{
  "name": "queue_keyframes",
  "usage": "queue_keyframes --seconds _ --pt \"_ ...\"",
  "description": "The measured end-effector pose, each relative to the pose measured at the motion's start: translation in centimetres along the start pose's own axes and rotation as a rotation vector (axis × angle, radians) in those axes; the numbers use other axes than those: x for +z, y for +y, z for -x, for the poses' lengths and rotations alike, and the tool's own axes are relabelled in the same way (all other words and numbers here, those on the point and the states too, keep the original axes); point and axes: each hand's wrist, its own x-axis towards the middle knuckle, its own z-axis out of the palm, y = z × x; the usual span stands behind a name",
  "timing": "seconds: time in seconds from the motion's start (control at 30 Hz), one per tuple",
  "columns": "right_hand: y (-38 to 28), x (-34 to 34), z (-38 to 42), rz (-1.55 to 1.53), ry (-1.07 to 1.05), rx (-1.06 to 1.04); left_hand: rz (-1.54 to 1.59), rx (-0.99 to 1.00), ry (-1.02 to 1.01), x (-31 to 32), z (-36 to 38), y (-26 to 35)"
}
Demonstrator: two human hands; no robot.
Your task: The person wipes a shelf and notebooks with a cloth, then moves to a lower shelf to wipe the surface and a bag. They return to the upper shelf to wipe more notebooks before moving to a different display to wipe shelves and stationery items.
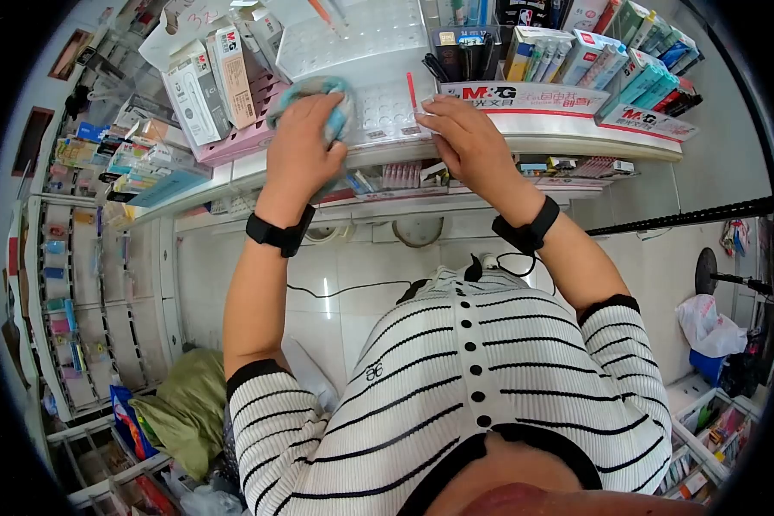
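Observation:
A bunched grey-and-blue cloth [340, 101] is under my left hand [305, 142], whose fingers curl over it at the left end of a clear plastic display tray [383, 103]. The tray has rows of small holes, and its front part lies on the white shelf. My right hand [473, 142] is at the tray's right side, with fingertips bent in on its edge. Close to those fingertips stands a thin red-orange stick [411, 90]. Farther back, an orange pen [320, 10] lies on the tray's raised part.
Pen boxes [542, 56] and a black pen holder [464, 56] crowd the shelf on the right. White cartons [193, 99] stand in a pink perforated holder [254, 133] on the left. Below runs a lower shelf [404, 176] of small goods. A black cable [353, 292] crosses the floor.

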Motion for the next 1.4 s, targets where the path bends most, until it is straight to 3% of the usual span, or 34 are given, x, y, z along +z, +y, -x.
queue_keyframes --seconds 0.2,0.3,0.37,0.43,0.5,0.73,1.0,1.4 --pt "0.0 -0.1 0.1 -0.075 -0.006 0.02 -0.046 -0.066 0.04 0.5 -0.2 1.4" --pt "0.1 -0.2 0.2 -0.126 -0.002 0.021 -0.046 -0.008 0.031 1.0 -1.4 2.8" --pt "0.4 -0.2 0.3 -0.139 -0.004 0.015 0.14 0.132 0.054 2.1 -2.7 4.3" --pt "0.7 0.0 0.5 -0.163 -0.007 0.019 0.206 0.14 0.081 2.9 -3.9 5.6" --pt "0.6 -0.2 0.4 -0.163 -0.007 0.009 0.207 -0.002 0.003 2.8 -4.5 6.1" --pt "0.8 -0.5 0.3 -0.169 -0.029 -0.006 0.113 0.012 -0.03 1.2 -3.3 4.5" --pt "0.7 -0.8 0.3 -0.149 -0.038 -0.007 -0.087 -0.143 -0.009 -0.2 0.0 1.1" --pt "0.4 -0.6 0.3 -0.139 -0.04 0.012 -0.19 -0.226 0.004 -0.9 2.5 5.0"
